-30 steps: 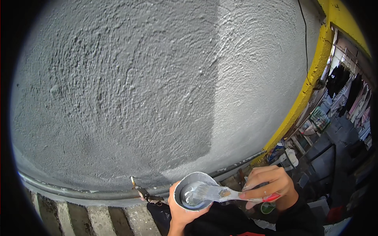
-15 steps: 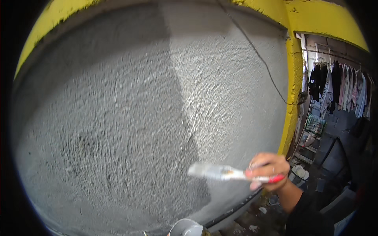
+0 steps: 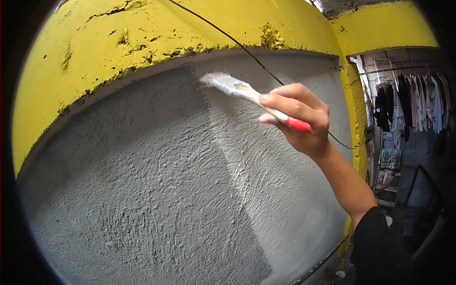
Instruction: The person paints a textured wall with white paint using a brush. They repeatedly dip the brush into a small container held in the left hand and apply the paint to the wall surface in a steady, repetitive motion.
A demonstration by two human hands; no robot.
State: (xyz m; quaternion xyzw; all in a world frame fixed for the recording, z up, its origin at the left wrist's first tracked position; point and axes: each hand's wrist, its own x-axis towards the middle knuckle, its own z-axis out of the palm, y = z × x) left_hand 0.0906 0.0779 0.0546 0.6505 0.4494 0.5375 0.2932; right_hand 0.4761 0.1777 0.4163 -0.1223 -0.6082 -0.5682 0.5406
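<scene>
The right hand [image 3: 304, 118] wraps snugly round the brush [image 3: 243, 90], left hand's grip unseen, and the wall [image 3: 190, 185] looks part-done: darker toward nine o'clock, paler toward three.

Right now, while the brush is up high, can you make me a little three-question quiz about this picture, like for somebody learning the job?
1. Fill the gap: the person's ____ hand grips the paintbrush.

2. Pick one: what colour is the rough band above the grey wall?
A) blue
B) yellow
C) pink

3. True or false: the bristles point toward the picture's right side.

Key:
1. right
2. B
3. False; they point up and to the picture's left, away from the red end of the handle.
</scene>
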